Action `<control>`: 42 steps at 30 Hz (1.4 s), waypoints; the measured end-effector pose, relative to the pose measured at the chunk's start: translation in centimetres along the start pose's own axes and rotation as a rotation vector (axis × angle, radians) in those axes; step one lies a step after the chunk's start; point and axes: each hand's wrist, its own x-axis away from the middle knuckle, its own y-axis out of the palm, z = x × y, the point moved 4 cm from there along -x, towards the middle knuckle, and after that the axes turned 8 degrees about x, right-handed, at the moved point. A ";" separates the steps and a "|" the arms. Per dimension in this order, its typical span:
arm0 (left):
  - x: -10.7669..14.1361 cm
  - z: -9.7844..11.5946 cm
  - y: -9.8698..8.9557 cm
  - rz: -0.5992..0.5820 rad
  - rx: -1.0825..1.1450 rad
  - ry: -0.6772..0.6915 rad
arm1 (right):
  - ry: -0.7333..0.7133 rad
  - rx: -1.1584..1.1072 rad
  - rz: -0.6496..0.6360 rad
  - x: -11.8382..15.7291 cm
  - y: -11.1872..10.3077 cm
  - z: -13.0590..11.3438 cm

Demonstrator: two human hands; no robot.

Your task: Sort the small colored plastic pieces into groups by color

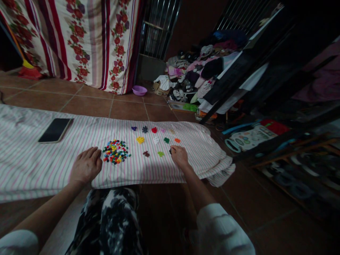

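Observation:
My left hand (88, 163) lies palm down on the striped cloth, fingers loosely laid out and holding nothing. Just right of it is a round pile of small mixed-colour pieces (116, 151), like beads or tiny bricks. My right hand (179, 156) is at the right end of the sorted heaps, its fingertips pinched over a small black heap (170, 151) that they partly cover. Whatever is between those fingertips is too small to make out. Close by are an orange heap (177, 140), a dark green heap (166, 140) and a lime green heap (160, 154).
Farther left on the striped cloth (79, 132) lies a phone (55, 130). More single-colour heaps, including yellow (140, 140), red (154, 130) and brown (146, 154), sit between the pile and my right hand. A purple basin (139, 90) stands on the tiled floor beyond.

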 end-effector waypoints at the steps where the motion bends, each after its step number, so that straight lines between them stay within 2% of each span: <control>1: 0.0 0.0 0.0 0.000 -0.002 0.000 | 0.006 -0.014 -0.002 0.1 0.0 0.0; 14: 0.0 -0.1 0.0 -0.005 0.011 -0.014 | -0.004 -0.106 0.022 1.0 0.3 0.6; 20: 0.0 -0.1 0.2 -0.015 -0.011 -0.013 | -0.019 -0.179 0.187 1.3 -0.5 0.3; 24: 0.0 -0.1 0.2 -0.002 -0.007 -0.019 | -0.058 -0.213 0.258 1.5 -1.4 -0.8; 27: 0.0 -0.1 0.2 0.011 -0.006 -0.023 | -0.113 -0.258 0.275 1.4 -2.3 -2.9; 31: 0.1 -0.2 0.4 0.019 -0.005 -0.018 | -0.231 -0.335 0.219 1.4 -3.1 -7.6; 37: 0.2 -0.4 0.5 0.036 -0.008 -0.008 | -0.399 -0.319 -0.041 1.9 -2.1 -16.0; 42: 0.2 -0.4 0.5 0.041 0.000 -0.013 | -0.441 -0.174 -0.206 2.0 -1.3 -20.5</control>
